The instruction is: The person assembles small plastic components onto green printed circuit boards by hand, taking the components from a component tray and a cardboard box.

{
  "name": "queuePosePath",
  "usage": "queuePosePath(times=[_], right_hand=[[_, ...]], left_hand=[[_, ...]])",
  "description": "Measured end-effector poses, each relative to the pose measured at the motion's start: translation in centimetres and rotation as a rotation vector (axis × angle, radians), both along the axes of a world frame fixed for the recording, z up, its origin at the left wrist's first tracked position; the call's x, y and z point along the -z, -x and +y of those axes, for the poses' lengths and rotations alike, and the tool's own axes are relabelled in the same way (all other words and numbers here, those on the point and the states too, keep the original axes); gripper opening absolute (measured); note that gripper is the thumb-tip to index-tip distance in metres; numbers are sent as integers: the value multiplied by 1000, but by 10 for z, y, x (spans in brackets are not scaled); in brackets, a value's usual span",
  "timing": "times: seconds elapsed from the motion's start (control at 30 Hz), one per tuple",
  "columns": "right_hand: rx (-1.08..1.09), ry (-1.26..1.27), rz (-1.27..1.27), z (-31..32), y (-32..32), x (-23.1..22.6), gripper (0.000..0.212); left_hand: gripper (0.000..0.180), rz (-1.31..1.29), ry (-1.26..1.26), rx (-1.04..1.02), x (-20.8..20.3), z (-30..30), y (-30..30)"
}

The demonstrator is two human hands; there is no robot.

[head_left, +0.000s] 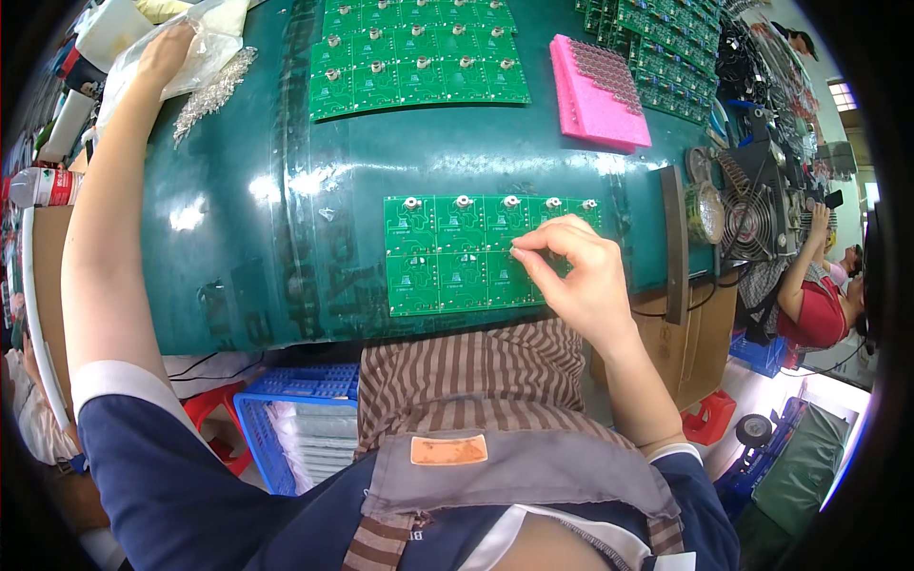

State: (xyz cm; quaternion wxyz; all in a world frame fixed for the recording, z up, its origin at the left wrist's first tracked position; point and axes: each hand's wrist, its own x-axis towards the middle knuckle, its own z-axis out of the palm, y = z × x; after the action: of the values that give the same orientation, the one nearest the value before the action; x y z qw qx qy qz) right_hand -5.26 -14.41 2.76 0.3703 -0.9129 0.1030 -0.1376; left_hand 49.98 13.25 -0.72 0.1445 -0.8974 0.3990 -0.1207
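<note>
A green circuit board panel (414, 285) lies before me near the table's front edge. Round silvery metal parts (463, 202) stand along its far row. My right hand (579, 276) is over the panel's middle, thumb and forefinger pinched together at its surface. A tiny pale thing seems to be between the fingertips, too small to name. Far to the left, my left hand (168, 55) is at a clear plastic bag (215, 46), its fingers bunched and partly hidden. Beside the bag lies a heap of small silvery pieces (217, 95).
More green panels with metal parts (419, 84) lie at the far side of the green table (228, 228). A pink foam block (602, 119) holds rows of small pieces, near stacked boards (671, 57). At right are a dark upright bar (675, 243) and a fan (747, 224); someone in red (821, 309) sits beyond.
</note>
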Motion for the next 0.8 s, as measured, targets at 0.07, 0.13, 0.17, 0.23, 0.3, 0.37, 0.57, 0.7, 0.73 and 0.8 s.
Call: queuePosePath(times=[0.07,0.13,0.17,0.23,0.3,0.37,0.57,0.7,0.73,0.8], right_hand=[[-8,6,-21,2,0,1,7],[-12,14,-40,2,1,3,7],[8,25,-41,0,2,5,7],[15,32,-47,-1,5,5,7],[24,0,-24,-1,5,4,7],[11,11,-34,0,4,4,7],[-7,12,-28,1,2,3,7],[5,3,-4,-3,4,3,7],[4,2,-3,-4,3,3,7],[-40,4,-12,-4,0,1,5]], left_hand=[[21,-15,-55,57,-9,7,4],[21,-22,-83,84,-20,10,17],[24,-43,-78,102,-23,-5,36],[29,-69,-78,106,-32,-12,73],[18,-87,35,227,-39,-4,101],[22,-91,68,264,-44,9,116],[30,433,835,75,-56,15,205],[30,1782,1694,-383,-63,-17,306],[30,2079,1802,-479,-62,-19,325],[26,2509,1914,-601,-46,-19,356]])
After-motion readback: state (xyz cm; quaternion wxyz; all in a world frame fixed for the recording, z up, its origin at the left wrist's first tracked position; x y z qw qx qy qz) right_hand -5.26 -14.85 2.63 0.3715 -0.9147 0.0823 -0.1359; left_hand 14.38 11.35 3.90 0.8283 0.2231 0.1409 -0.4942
